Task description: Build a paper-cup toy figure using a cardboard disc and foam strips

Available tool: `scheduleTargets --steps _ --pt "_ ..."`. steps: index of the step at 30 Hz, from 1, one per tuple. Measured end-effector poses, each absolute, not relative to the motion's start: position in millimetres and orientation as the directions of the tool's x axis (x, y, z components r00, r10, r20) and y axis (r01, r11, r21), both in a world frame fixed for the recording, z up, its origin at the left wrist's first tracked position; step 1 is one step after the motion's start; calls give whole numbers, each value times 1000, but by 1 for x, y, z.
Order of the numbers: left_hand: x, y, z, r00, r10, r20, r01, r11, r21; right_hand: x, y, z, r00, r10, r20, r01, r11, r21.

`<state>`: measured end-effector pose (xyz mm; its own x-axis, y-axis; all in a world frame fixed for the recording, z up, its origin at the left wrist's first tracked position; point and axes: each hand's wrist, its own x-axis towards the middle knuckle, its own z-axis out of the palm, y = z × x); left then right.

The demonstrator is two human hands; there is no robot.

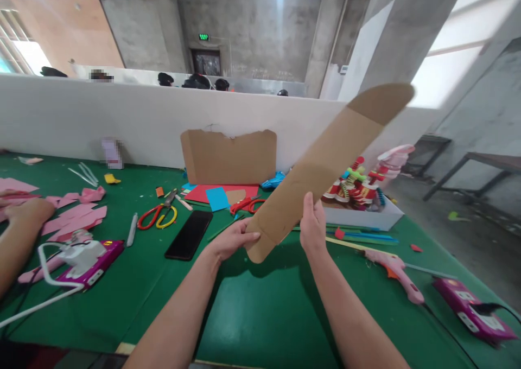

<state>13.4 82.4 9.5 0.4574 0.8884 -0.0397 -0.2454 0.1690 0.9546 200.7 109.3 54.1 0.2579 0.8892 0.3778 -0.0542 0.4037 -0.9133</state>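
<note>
Both of my hands hold a long strip of brown cardboard [325,157] above the green table. The strip is tilted, its rounded far end up at the right, with creases across it near both ends. My left hand [236,239] pinches its lower end, thumb on top. Further up the lower edge, my right hand [313,225] grips it with the thumb on the near face and the fingers hidden behind. Left of my left hand lie a black phone [189,235] and scissors [158,211] with red and yellow handles. Red scissors [246,204] lie partly behind the strip.
A cardboard piece [230,154] leans on the white partition [146,114]. At the right are a white box [358,216] of colourful crafts, a pink glue gun [396,271] and a purple power strip [472,309]. Another person's arm [20,233] rests by pink paper pieces [77,220].
</note>
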Motion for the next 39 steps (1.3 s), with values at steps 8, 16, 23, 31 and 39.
scheduleTargets --steps 8,16,23,31,39 --pt "49 81 -12 484 873 -55 -261 204 943 209 106 17 175 881 439 -4 446 -895" --pt "22 81 27 327 929 -173 180 119 977 228 117 13 123 924 362 -102 375 -922" --pt "-58 76 42 -170 976 140 718 26 695 227 121 5 178 886 428 11 433 -901" --pt "-42 49 25 -45 993 111 910 -5 415 235 115 18 278 730 625 469 465 -751" --pt "-2 96 11 -145 986 -84 989 146 0 243 110 26 257 671 696 563 482 -672"
